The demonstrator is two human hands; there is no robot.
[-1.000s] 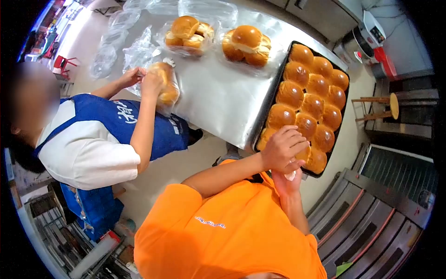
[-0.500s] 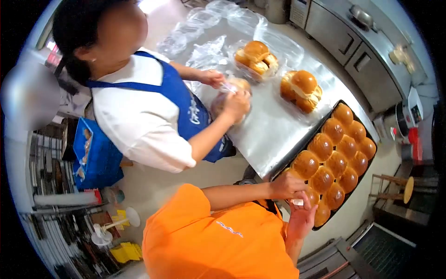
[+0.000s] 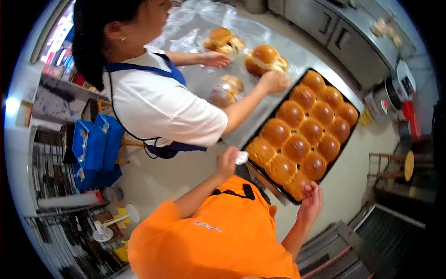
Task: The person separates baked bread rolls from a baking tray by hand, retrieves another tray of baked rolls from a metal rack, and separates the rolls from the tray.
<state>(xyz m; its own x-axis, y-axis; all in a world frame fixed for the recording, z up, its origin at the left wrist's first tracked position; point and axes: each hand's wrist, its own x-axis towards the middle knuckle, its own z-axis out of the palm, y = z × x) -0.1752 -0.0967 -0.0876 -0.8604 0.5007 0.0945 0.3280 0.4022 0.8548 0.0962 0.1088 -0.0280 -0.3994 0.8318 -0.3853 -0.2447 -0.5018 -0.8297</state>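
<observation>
My left hand (image 3: 226,163) is closed on a small white piece of paper (image 3: 241,158), just off the left corner of a black baking tray (image 3: 260,171). Rows of glossy golden-brown buns (image 3: 296,148) fill the tray, packed side by side. At the tray's near corner, my right hand (image 3: 311,201) is beside the closest bun (image 3: 297,187), its fingers loosely curled and apart. Nothing shows in that hand. Whether its fingertips touch the bun or the rim, I cannot tell.
A co-worker in a blue apron stands on the left, one hand (image 3: 275,82) beside split, filled buns (image 3: 265,59). More filled buns (image 3: 223,41) and a bagged bun pack (image 3: 226,90) lie on the metal table (image 3: 246,125). Blue crates (image 3: 88,151) stand behind the co-worker.
My hands have separated: the left moved left with the white paper, the right stayed by the tray corner. The co-worker let go of the bagged buns and reached toward the filled ones.
</observation>
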